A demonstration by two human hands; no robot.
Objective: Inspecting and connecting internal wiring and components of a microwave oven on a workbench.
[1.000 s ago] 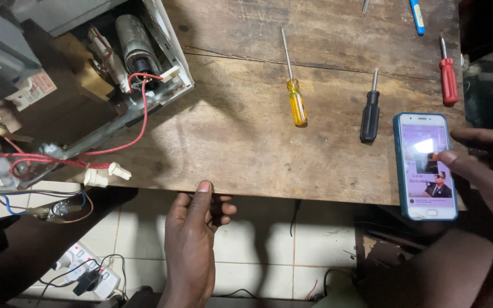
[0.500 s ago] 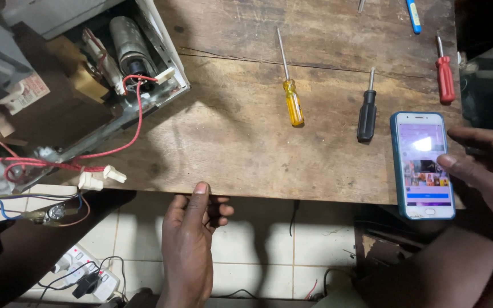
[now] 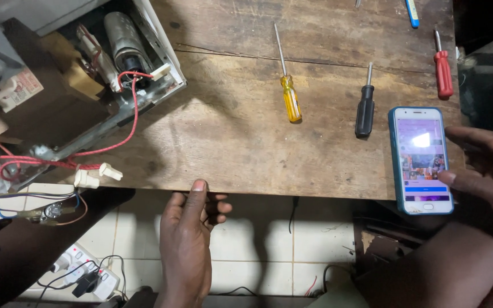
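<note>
Your right hand (image 3: 486, 171) lay beside the smartphone (image 3: 423, 159), which rested face up with its screen lit at the right end of the wooden surface (image 3: 229, 125); a fingertip touched the screen's right edge, the grip loose and open, clamped on nothing. Your left hand (image 3: 188, 239) hung at the surface's near edge, one fingertip against the wood, the other fingers half curled and empty. Left of the phone lay a black screwdriver (image 3: 365, 108), then a yellow screwdriver (image 3: 289, 94), with a red screwdriver (image 3: 443, 71) farther back. At the far left sat an opened appliance (image 3: 104, 63), its red wires (image 3: 87, 154) and white connectors (image 3: 95, 175) trailing over the edge. Below, a power strip (image 3: 84, 274) lay on the tiled floor (image 3: 252, 239)
</note>
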